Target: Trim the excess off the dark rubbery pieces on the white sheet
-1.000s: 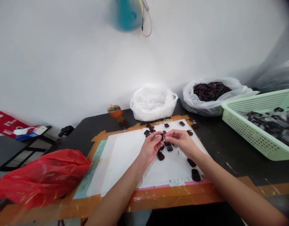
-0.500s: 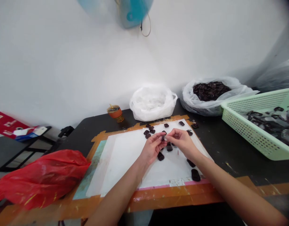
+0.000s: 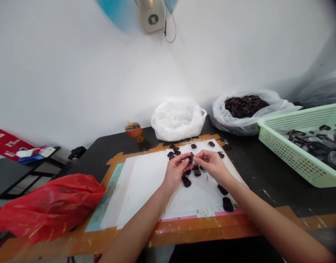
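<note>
Because both hands meet above the white sheet [image 3: 146, 182] at the tabletop's middle, the left hand [image 3: 176, 171] and right hand [image 3: 211, 165] each keep a pinching grip on one small dark piece [image 3: 190, 157]; spare pieces [image 3: 227, 203] lie at four o'clock, the green basket [image 3: 293, 153] at two.

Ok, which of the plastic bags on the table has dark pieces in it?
The clear bag beside the green basket, far right. The white bag next to it shows only pale contents, and the red bag is closed.
</note>
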`<action>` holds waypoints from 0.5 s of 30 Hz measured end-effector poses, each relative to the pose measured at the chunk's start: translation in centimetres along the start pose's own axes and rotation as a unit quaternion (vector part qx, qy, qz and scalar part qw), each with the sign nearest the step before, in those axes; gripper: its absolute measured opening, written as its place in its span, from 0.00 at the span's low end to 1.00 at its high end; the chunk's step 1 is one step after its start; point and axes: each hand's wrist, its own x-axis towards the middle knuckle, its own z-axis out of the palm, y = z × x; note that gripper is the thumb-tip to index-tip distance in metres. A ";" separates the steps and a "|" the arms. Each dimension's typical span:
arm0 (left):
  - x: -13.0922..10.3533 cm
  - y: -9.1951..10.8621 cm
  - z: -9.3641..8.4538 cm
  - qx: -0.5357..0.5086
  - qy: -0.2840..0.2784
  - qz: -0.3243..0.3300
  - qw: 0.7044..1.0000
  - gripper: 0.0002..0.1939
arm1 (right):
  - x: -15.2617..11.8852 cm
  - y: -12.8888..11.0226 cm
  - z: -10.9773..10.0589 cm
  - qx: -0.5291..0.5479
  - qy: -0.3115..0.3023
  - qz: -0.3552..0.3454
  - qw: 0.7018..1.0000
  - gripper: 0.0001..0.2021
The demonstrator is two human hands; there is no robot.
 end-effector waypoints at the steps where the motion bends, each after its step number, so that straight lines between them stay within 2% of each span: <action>1: 0.0 0.0 0.0 0.000 -0.004 -0.001 1.000 0.18 | 0.0 -0.1 0.0 0.008 -0.001 0.003 1.000 0.11; 6: -0.2 -0.1 0.0 0.019 -0.020 0.020 0.999 0.19 | -0.1 0.1 0.0 0.046 -0.018 -0.003 0.999 0.10; 15: -0.5 -0.1 0.3 0.073 -0.017 0.049 0.996 0.22 | -0.2 0.7 0.5 0.076 0.009 -0.014 0.997 0.12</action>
